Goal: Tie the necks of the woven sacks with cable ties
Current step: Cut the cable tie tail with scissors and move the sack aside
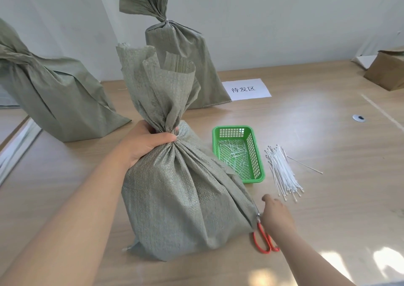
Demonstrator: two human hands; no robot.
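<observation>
Left hand point(148, 141) first: its grip was wrapped tight round the gathered neck point(168, 121) of the woven sack point(181, 198), thumb across the front, fingers curled behind; the neck was bunched but showed no tie. The sack stood upright on the tabletop point(328, 132), its long axis vertical and its loose mouth fanning up above the fist.

Out to the right hand point(276, 214): it hovered low beside the sack's foot with its grip slack, fingers loosely extended and nothing visibly held; the red-handled scissors point(262, 239) lay under its wrist.

Here was the relation that mattered: the bundle of white cable ties point(284, 174) lay just beyond those fingertips, ahead and slightly right, so the right hand was by far the nearer one. The bundle's long axis ran away from the person, leaning a little left at the far end, so the near ends pointed back at the hand; one stray tie point(306, 165) lay crosswise beside it.

Further out, a green basket point(254, 179) holding white offcuts point(231, 154) sat between sack and bundle; behind stood a tied sack point(185, 56) by a paper label point(247, 89), and another sack point(54, 102) at far left.

My read: the next move was likely to pick one tie and bring it to the neck.
</observation>
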